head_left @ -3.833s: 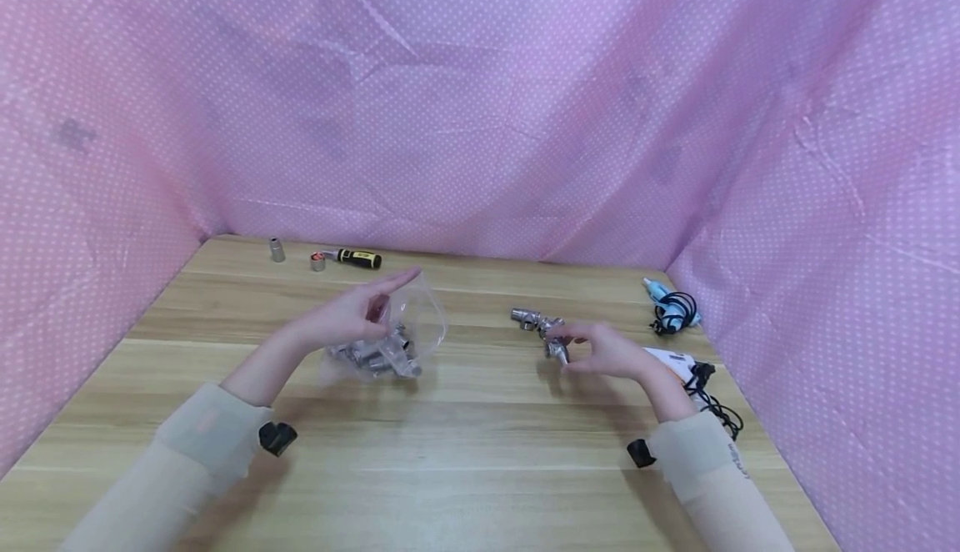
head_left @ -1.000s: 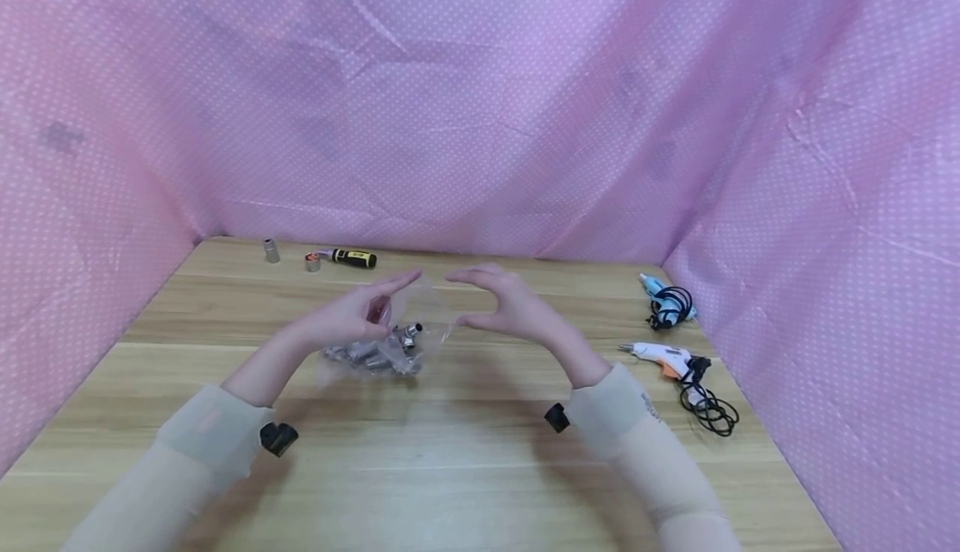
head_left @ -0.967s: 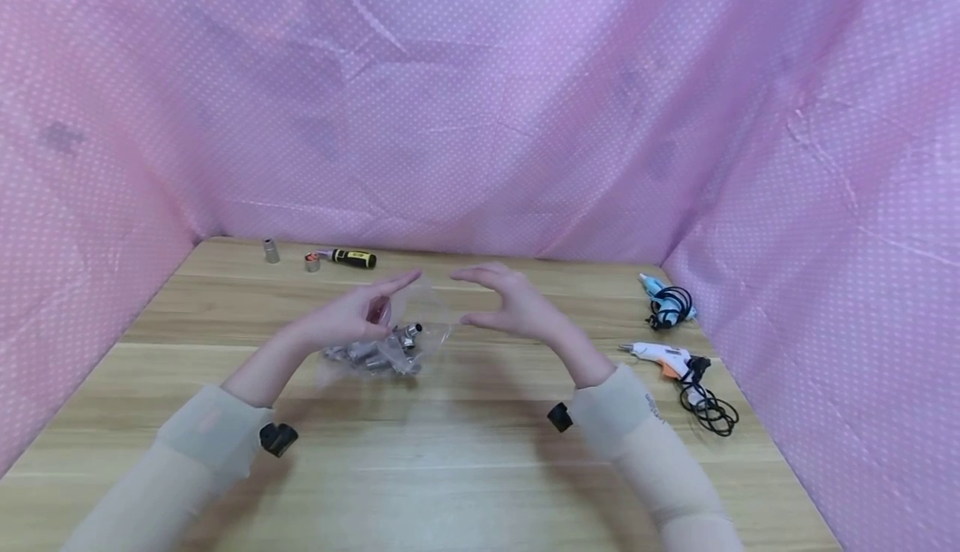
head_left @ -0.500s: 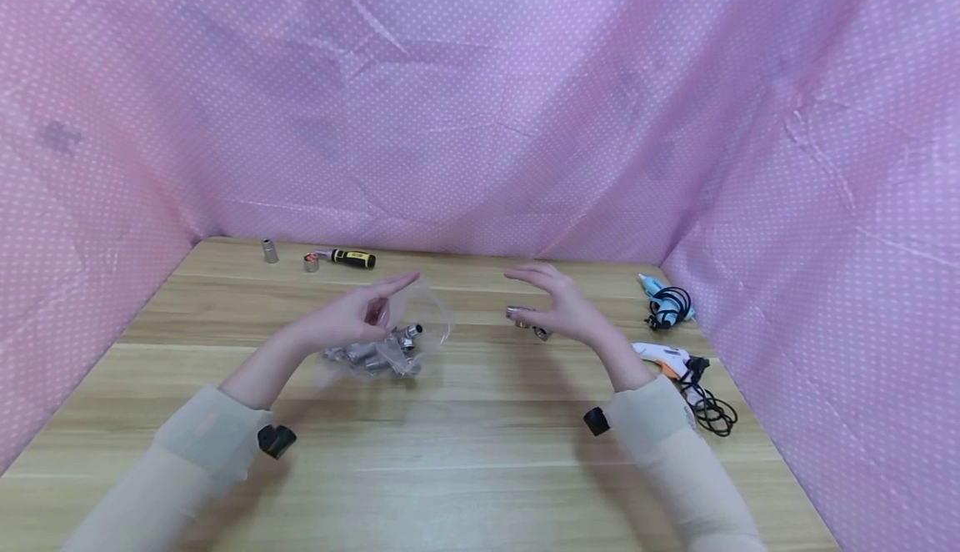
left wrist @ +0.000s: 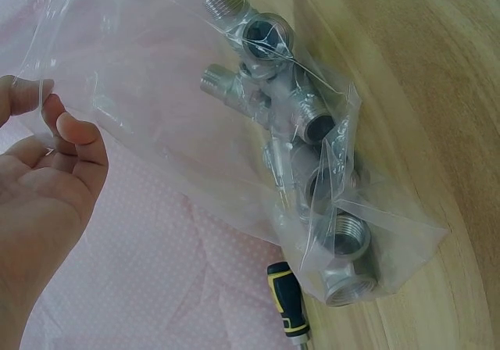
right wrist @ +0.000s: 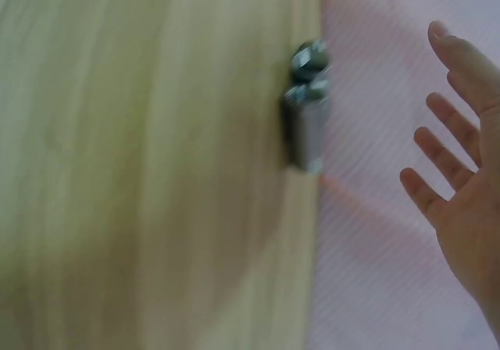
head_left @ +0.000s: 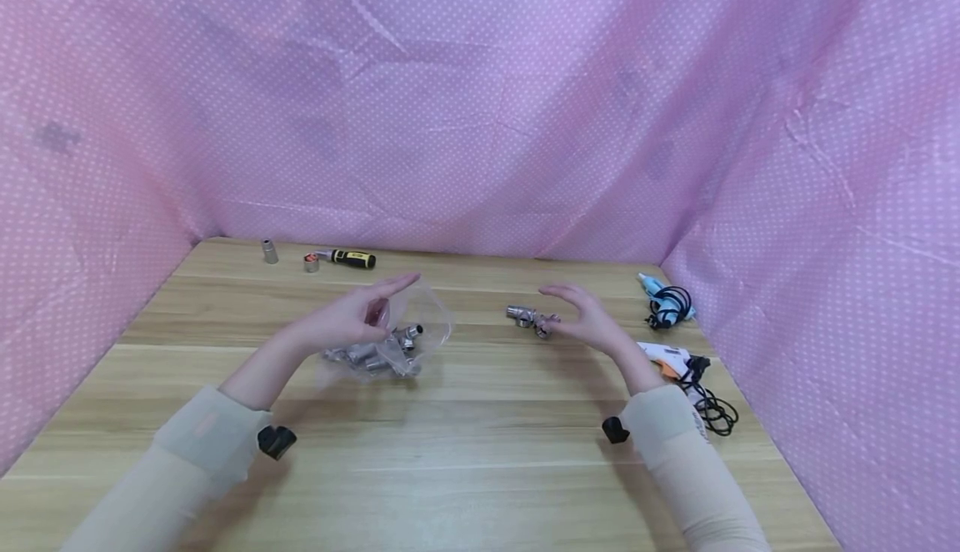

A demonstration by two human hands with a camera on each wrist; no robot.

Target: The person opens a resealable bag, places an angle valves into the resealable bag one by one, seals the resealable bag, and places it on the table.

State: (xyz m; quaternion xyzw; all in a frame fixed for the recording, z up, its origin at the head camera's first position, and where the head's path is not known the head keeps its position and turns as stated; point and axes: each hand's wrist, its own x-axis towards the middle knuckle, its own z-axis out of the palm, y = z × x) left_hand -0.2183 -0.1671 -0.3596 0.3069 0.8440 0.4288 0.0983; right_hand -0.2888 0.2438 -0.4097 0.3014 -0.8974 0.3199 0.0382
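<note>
A clear plastic bag (head_left: 435,310) holds several threaded metal pipe fittings (left wrist: 316,123) and rests on the wooden table. My left hand (head_left: 348,317) pinches the bag's rim between thumb and fingers, as the left wrist view shows at the left hand (left wrist: 55,170); the bag's mouth faces right. On the table to the right lie more metal fittings (head_left: 522,315), close together. Just beside them is my right hand (head_left: 592,325), its thumb overlapping one fitting in the head view. In the blurred right wrist view, the right hand (right wrist: 469,162) has spread fingers and holds nothing.
At the back left stand a metal cylinder (head_left: 269,251), a small round container (head_left: 311,263) with red and a black-yellow screwdriver (head_left: 352,258). A blue glue gun (head_left: 666,302) and a white glue gun (head_left: 663,356) with coiled cords lie right. Pink dotted cloth (head_left: 480,118) surrounds the table.
My right hand held a fitting at right in the earliest frame, then was at the bag's mouth. It has since moved right, back to the loose fittings. The left hand has stayed put.
</note>
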